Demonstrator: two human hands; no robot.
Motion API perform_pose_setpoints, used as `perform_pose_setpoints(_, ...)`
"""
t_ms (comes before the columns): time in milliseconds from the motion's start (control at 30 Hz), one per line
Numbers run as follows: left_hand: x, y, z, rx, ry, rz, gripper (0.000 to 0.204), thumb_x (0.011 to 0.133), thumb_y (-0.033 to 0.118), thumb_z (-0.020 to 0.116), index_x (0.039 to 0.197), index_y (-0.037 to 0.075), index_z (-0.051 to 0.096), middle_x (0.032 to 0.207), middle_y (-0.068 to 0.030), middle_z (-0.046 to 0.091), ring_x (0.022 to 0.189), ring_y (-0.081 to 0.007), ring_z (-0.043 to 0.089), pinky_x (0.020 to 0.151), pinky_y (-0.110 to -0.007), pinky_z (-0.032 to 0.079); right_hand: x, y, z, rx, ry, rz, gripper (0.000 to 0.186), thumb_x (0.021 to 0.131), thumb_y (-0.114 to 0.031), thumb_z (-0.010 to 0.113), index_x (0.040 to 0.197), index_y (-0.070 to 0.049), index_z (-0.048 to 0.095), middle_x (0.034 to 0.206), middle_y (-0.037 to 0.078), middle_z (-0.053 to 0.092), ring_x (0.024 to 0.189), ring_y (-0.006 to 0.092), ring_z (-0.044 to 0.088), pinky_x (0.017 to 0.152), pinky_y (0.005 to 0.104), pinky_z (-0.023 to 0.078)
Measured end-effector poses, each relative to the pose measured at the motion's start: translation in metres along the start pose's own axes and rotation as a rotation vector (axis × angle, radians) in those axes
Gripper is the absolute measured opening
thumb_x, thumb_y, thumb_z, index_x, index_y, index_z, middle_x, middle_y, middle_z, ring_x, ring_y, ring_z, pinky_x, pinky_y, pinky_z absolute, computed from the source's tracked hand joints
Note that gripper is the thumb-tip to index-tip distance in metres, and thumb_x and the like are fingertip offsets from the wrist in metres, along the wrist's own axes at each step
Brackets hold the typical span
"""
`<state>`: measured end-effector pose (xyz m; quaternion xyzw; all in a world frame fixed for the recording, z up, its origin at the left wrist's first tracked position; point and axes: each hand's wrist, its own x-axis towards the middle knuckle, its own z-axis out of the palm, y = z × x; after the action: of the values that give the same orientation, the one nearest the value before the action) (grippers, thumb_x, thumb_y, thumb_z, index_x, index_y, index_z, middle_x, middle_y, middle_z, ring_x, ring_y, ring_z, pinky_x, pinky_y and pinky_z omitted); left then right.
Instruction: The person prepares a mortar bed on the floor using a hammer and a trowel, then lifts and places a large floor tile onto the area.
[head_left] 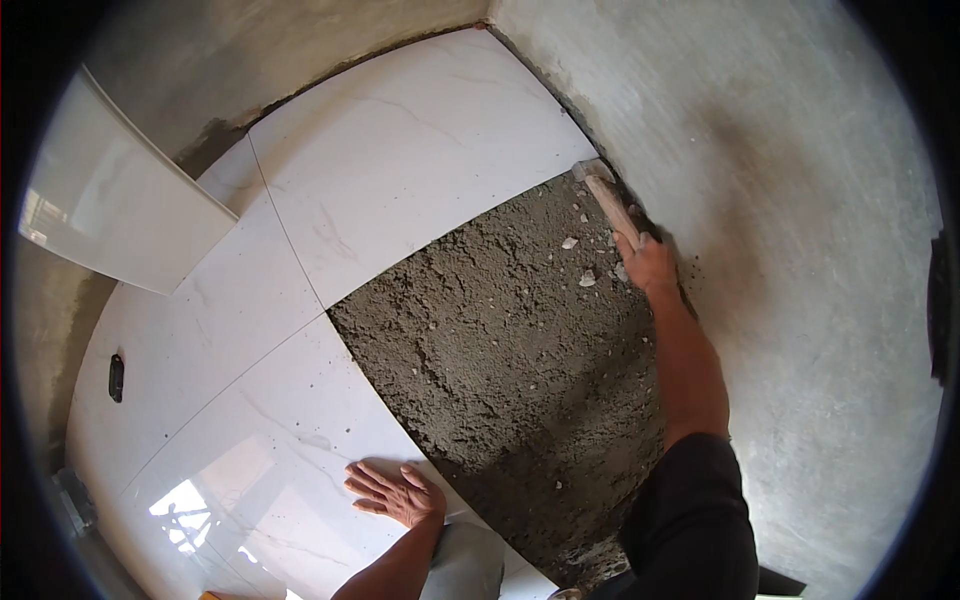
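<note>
Right fingers [627, 246] clasp a tool [611, 205] at the mortar's [500, 320] far right corner, left fingers [367, 481] splayed on tile [300, 420] left of it, likely bracing.

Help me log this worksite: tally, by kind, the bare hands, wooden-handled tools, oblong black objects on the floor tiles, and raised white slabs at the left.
Hands: 2 (left hand, right hand)
Wooden-handled tool: 1
Oblong black object: 1
Raised white slab: 1
Total: 5
</note>
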<state>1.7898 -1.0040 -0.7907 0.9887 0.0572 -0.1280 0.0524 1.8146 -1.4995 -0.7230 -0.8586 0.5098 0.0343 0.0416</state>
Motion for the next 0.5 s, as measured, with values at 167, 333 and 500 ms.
perform_pose_setpoints(167, 0.002, -0.009, 0.0, -0.014, 0.056, 0.004, 0.074, 0.092, 0.053, 0.018, 0.145, 0.003, 0.001, 0.152, -0.0152, -0.002, 0.14, -0.0349, -0.006, 0.107, -0.056, -0.008, -0.047, -0.054, -0.006, 0.023, -0.045, -0.19, 0.062, 0.08, -0.058, 0.055, 0.099, 0.002, 0.059, 0.083, 0.023, 0.065, 0.077, 0.0407, 0.063, 0.071, 0.0468, 0.051)
perform_pose_setpoints(333, 0.003, -0.011, -0.002, -0.013, 0.036, -0.012, 0.074, 0.093, 0.053, 0.018, 0.145, 0.003, 0.001, 0.153, -0.0143, -0.001, 0.14, -0.035, -0.006, 0.107, -0.056, -0.007, -0.019, -0.028, -0.014, 0.059, -0.069, -0.318, 0.064, 0.08, -0.06, 0.053, 0.1, 0.001, 0.059, 0.084, 0.023, 0.065, 0.078, 0.0414, 0.063, 0.072, 0.0455, 0.051)
perform_pose_setpoints(500, -0.001, -0.004, -0.002, -0.036, 0.018, -0.013, 0.075, 0.092, 0.054, 0.018, 0.145, 0.003, 0.001, 0.153, -0.0136, -0.002, 0.14, -0.0352, -0.007, 0.107, -0.056, -0.007, -0.003, -0.022, 0.006, 0.013, -0.01, -0.003, 0.068, 0.081, -0.064, 0.048, 0.098, 0.001, 0.059, 0.088, 0.026, 0.063, 0.084, 0.0428, 0.062, 0.077, 0.0492, 0.049)
